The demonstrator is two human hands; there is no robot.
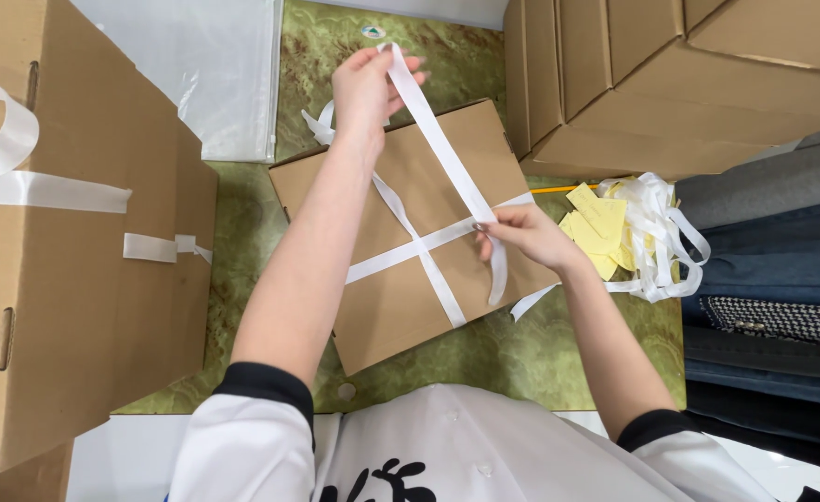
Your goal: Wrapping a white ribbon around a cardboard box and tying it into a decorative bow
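Two cardboard boxes frame the scene, and the big one on the left (75, 279) carries loose loops of white strap. Next to it on the far side lies a clear plastic bag (215, 74). In the middle, on the green mat (521, 353), sits a flat brown package (400, 288) crossed by white ribbon (447, 158). The left hand (365, 88) is closed on the ribbon's far end, pulling it up taut above the package. The right hand (521, 234) pinches the same ribbon narrowly at the crossing, near the package's right edge. The ribbon looks thin, light, floppy and rather slick, so it likely holds best pinched flat close to the crossing; the package seems stiff and light. Farther right lie yellow paper slips (596, 223), a tangle of spare ribbon (656, 232), stacked cartons (670, 84) and folded clothes (772, 279).
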